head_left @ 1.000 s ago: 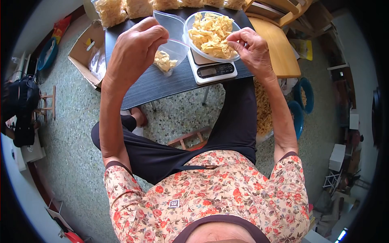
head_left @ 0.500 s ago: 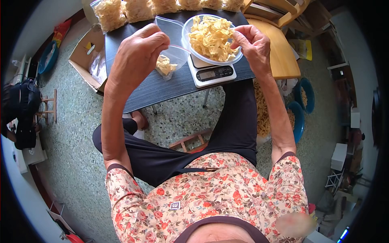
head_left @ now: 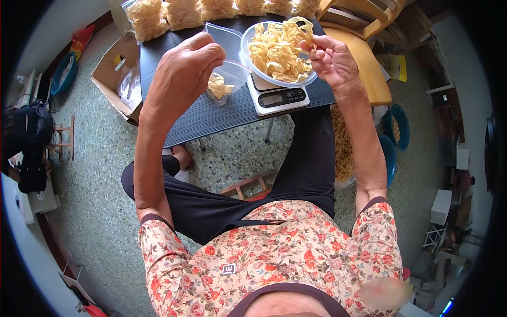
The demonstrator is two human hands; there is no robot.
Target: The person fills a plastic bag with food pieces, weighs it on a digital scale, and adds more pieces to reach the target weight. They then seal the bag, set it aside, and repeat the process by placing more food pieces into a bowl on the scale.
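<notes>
Chips lifted from bowl, bag held open

Chips point(head_left: 302, 27), pale yellow and curled, are pinched between the fingers of the right hand point(head_left: 331, 58), raised just above the far rim of the clear bowl point(head_left: 311, 79). The bowl is heaped with the same chips and is seated on a digital scale point(head_left: 278, 96) on the dark table point(head_left: 211, 113). A clear plastic bag point(head_left: 224, 79) is gripped at its mouth by the closed left hand point(head_left: 182, 74), just beside the bowl; a small portion lies at its bottom. Filled bags point(head_left: 182, 11) are lined along the table's far edge.
</notes>
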